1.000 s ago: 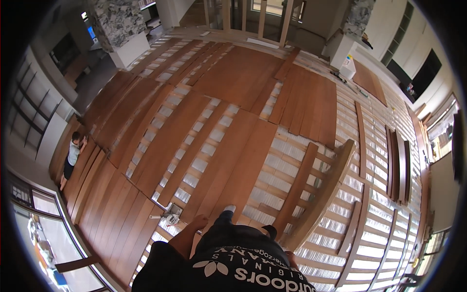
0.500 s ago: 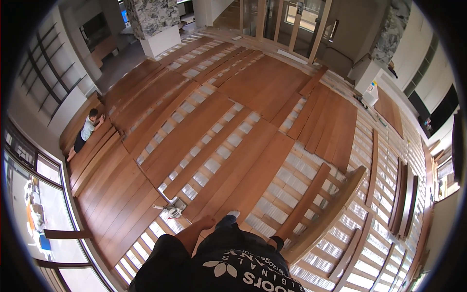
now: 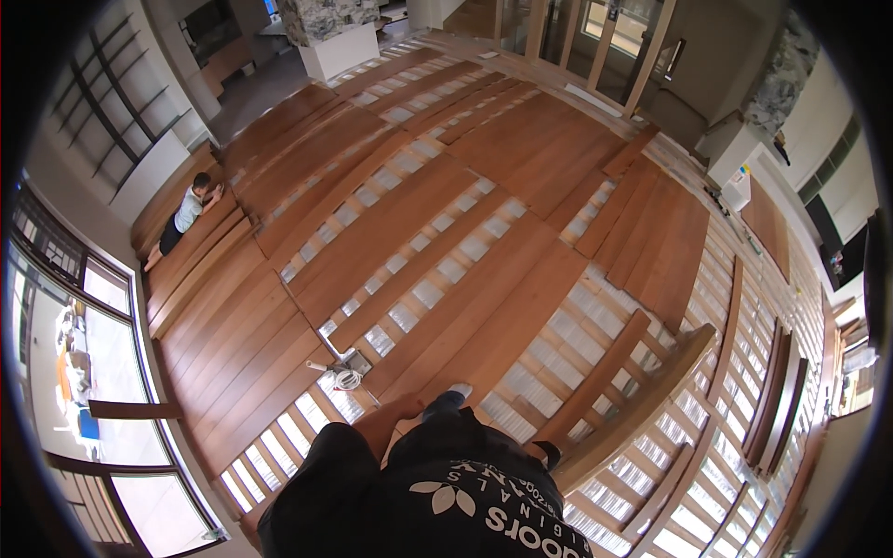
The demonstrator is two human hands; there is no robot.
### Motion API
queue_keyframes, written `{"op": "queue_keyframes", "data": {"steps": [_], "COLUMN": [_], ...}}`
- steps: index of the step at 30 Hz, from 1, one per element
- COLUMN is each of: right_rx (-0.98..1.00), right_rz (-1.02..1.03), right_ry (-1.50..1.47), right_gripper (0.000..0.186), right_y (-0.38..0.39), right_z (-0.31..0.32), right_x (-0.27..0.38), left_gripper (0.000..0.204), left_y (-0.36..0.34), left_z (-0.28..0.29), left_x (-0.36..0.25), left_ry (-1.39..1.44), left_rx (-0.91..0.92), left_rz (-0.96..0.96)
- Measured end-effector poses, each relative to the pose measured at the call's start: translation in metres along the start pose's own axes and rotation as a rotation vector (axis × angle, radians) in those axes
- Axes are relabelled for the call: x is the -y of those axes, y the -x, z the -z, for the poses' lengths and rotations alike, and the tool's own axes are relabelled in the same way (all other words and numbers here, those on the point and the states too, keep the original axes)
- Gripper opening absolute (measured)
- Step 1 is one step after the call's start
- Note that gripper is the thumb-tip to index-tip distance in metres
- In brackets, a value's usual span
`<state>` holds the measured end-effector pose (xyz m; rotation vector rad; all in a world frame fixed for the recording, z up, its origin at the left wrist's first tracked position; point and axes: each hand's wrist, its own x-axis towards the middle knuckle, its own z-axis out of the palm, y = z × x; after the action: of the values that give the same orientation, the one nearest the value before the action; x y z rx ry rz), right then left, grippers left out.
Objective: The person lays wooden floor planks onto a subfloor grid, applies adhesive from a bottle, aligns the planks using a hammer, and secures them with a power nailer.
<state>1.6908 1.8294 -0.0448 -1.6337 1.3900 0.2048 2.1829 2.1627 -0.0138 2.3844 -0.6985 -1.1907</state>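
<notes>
My left forearm reaches forward from a black sleeve, and my left hand (image 3: 409, 406) is above the reddish-brown floorboards, near my grey-socked foot (image 3: 454, 394). Its fingers are too small and blurred to make out; nothing shows in it. A dark band circles my right wrist. My right hand (image 3: 547, 452) is at the side of a long wooden floorboard (image 3: 642, 402), which slants forward and right above the joists. It appears to grip the board, though the fingers are mostly hidden. Another floorboard (image 3: 595, 374) lies across the joists just beyond.
Coiled white cable (image 3: 346, 377) and a small box lie left of my foot. Wooden joists (image 3: 716, 465) over silver foil show on the right, with loose boards (image 3: 779, 409). At far left a person (image 3: 191, 212) crouches by stacked boards. Glass doors (image 3: 600, 42) stand at the back.
The view has shifted, so the room sits farther right in the picture. The slanting board stays beside my right wrist, and my left hand stays near my foot.
</notes>
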Motion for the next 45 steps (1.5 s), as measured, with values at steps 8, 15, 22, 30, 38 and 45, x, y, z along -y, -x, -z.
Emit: {"op": "queue_keyframes", "data": {"steps": [8, 15, 22, 30, 38, 45], "right_rx": [-0.002, -0.017, -0.016, -0.098, -0.369, -0.635], "right_rz": [-0.023, -0.048, 0.038, -0.29, -0.303, -0.802], "right_ry": [-0.021, -0.041, -0.094, -0.46, -0.328, -0.589], "right_gripper": [0.034, 0.034, 0.03, 0.037, 0.04, 0.033], "right_y": [0.007, 0.012, 0.062, 0.065, 0.106, 0.202], "right_z": [0.002, -0.001, -0.009, 0.001, 0.003, -0.105], "right_x": [-0.006, -0.038, 0.002, -0.028, -0.053, -0.073], "left_gripper": [0.027, 0.027, 0.026, 0.031, 0.018, 0.015], "left_y": [-0.001, 0.001, 0.016, -0.017, -0.072, -0.167], "left_z": [0.003, -0.004, -0.008, -0.024, -0.032, 0.019], "left_x": [-0.013, -0.024, 0.012, -0.035, -0.07, -0.2], "left_ry": [0.117, 0.087, 0.039, 0.036, -0.35, -0.647], "left_rx": [-0.042, 0.064, 0.095, 0.249, 0.501, 0.739], "left_rz": [-0.053, -0.024, -0.024, -0.196, -0.264, -0.41]}}
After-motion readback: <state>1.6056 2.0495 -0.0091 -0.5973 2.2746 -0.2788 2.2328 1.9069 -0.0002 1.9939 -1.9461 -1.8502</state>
